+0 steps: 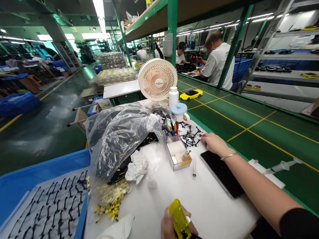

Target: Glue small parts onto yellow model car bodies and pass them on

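Observation:
My left hand (167, 227), at the bottom middle, is closed around a yellow toy car body (180, 221). The body is tilted up, and a dark strip runs out beside it to the lower right. My right hand (215, 144) reaches over the table to the edge of a scatter of small black stick-like parts (189, 134). Its fingers are bent together, and whatever may be between the fingertips is hidden. A black phone (223, 173) lies under my right wrist. Left of it are a clear box (176, 165) and a thin clear tube (194, 168).
A clear plastic bag (116, 137) of dark parts covers the table's left side, beside small yellow pieces (111, 208). A blue tray (74, 229) holds rows of black parts. A fan (157, 79) stands behind. A yellow toy car (191, 94) sits on the green conveyor, and a syringe (283, 166) lies right.

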Demonstrator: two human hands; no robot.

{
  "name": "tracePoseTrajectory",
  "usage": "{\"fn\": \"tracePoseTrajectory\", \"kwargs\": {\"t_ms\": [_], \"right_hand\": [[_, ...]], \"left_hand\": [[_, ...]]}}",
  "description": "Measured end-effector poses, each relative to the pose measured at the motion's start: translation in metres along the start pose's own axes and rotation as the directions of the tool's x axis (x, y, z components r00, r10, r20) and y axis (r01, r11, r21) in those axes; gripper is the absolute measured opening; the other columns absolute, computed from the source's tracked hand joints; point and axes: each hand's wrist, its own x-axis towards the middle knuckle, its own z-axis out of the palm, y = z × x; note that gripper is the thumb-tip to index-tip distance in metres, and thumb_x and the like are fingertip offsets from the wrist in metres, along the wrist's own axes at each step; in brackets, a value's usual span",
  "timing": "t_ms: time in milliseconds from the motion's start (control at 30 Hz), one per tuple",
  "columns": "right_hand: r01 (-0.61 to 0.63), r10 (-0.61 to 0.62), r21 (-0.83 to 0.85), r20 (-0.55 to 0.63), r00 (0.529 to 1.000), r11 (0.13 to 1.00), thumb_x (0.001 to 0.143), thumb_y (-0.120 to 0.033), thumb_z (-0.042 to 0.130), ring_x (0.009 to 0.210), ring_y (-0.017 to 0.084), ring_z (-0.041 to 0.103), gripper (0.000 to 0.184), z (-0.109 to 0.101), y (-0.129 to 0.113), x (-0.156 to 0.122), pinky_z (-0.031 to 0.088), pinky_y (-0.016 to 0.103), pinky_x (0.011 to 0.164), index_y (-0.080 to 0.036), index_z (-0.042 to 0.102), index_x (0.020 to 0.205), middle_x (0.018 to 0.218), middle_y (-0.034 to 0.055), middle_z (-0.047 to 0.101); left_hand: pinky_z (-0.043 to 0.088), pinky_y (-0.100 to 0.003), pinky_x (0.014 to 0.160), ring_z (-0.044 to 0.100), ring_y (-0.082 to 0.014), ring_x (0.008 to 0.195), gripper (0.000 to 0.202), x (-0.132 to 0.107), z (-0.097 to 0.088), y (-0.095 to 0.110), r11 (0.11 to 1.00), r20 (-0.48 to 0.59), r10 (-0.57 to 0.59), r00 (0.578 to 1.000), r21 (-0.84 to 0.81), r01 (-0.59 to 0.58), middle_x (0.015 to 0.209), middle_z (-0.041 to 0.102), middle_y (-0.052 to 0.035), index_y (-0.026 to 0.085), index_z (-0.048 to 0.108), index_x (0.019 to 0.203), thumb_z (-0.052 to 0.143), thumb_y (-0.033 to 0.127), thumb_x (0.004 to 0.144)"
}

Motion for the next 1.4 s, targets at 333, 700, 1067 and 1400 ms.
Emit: {"fn": "tracePoseTrajectory", "kwargs": {"t_ms": [333,700,1067,1400], "right_hand": [[0.058,-0.025,0.213,-0.158,0.987,0.975,0.096,-0.024,0.048,0.095,0.023,0.063,0.025,-0.069,-0.039,-0.066,0.052,0.036,0.087,-0.012,0.069,0.102,0.103,0.0124,0.063],[0.303,-0.064,0.773,-0.323,0.944,0.558,0.085,-0.017,0.07,0.07,0.014,0.07,0.016,-0.09,-0.147,-0.179,0.058,0.016,0.06,-0.026,0.067,0.097,0.084,-0.0003,0.073],[0.262,-0.083,0.813,-0.257,0.963,0.521,0.087,-0.014,0.063,0.058,0.009,0.057,0.016,-0.087,-0.157,-0.174,0.049,0.018,0.055,-0.021,0.053,0.077,0.066,-0.0031,0.058],[0.308,-0.074,0.742,-0.331,0.941,0.595,0.088,-0.01,0.059,0.056,0.009,0.054,0.015,-0.087,-0.164,-0.178,0.047,0.019,0.053,-0.021,0.051,0.079,0.064,-0.0031,0.054]], "left_hand": [[0.038,-0.028,0.054,0.046,-0.0135,0.05,0.062,-0.008,-0.001,0.001,0.965,0.14,0.093,0.986,0.23,-0.124,0.06,0.061,-0.0018,0.019,0.055,0.082,0.032,0.076,0.087],[0.044,-0.034,0.071,0.055,-0.0231,0.077,0.058,-0.012,0.004,0.007,0.933,0.153,0.134,0.979,0.314,-0.177,0.069,0.06,-0.0057,0.02,0.059,0.076,0.031,0.069,0.092],[0.045,-0.036,0.072,0.052,-0.0235,0.075,0.059,-0.006,0.001,0.001,0.928,0.176,0.122,0.977,0.329,-0.175,0.073,0.06,-0.0065,0.02,0.06,0.077,0.03,0.069,0.092],[0.045,-0.038,0.073,0.055,-0.0246,0.075,0.061,-0.007,0.004,0.005,0.936,0.202,0.063,0.977,0.327,-0.128,0.076,0.062,-0.0078,0.02,0.06,0.077,0.03,0.071,0.09]]}}
